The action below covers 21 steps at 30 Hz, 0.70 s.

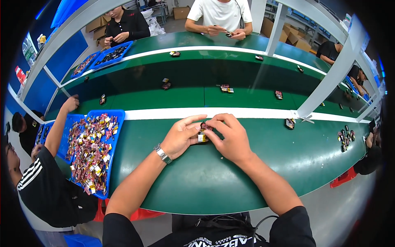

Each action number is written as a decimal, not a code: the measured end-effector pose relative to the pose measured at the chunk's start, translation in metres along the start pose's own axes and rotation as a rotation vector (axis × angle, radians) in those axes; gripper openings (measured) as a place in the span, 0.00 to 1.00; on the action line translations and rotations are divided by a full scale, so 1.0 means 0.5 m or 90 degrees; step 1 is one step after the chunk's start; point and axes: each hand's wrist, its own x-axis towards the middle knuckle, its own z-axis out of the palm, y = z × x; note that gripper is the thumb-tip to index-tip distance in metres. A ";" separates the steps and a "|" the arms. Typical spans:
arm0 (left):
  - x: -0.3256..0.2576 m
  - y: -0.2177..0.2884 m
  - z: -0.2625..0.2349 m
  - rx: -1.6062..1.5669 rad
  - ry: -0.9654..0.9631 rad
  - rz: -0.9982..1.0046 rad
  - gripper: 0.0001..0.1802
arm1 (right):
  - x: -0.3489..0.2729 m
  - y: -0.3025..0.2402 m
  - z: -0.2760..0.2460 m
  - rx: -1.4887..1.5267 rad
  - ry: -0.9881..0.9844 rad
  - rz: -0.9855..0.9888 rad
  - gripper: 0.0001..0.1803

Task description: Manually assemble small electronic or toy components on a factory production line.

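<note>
Over the green table in front of me, both hands are closed on one small electronic assembly [202, 137], a dark red circuit board with a silver and yellow battery pouch. My left hand [181, 137], with a metal watch on its wrist, grips it from the left between thumb and fingers. From the right, the thumb and fingertips of my right hand [228, 138] pinch its upper part. My fingers cover some of the board, so its details are hidden. To the left of my forearm stands a blue tray [110, 173] heaped with many similar boards and batteries [92, 152].
A white rail [164, 114] divides my table from the green conveyor belt [135, 88], where several assemblies lie spaced apart. More assemblies are clustered at the right [346, 138]. A grey frame post [319, 84] rises at right. Co-workers sit across and on both sides; one reaches over the belt at left.
</note>
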 end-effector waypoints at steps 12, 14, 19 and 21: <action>-0.009 -0.022 -0.009 -0.036 0.031 -0.005 0.14 | -0.012 0.004 0.021 -0.081 -0.009 -0.052 0.13; -0.011 -0.021 -0.009 -0.029 0.040 0.001 0.14 | -0.011 0.004 0.020 -0.064 -0.024 -0.053 0.12; -0.010 -0.021 0.005 -0.001 0.059 0.011 0.13 | 0.000 0.023 0.008 -0.010 -0.070 -0.056 0.10; -0.010 -0.021 0.002 0.036 0.043 0.014 0.14 | 0.002 0.029 0.002 0.035 -0.118 -0.044 0.10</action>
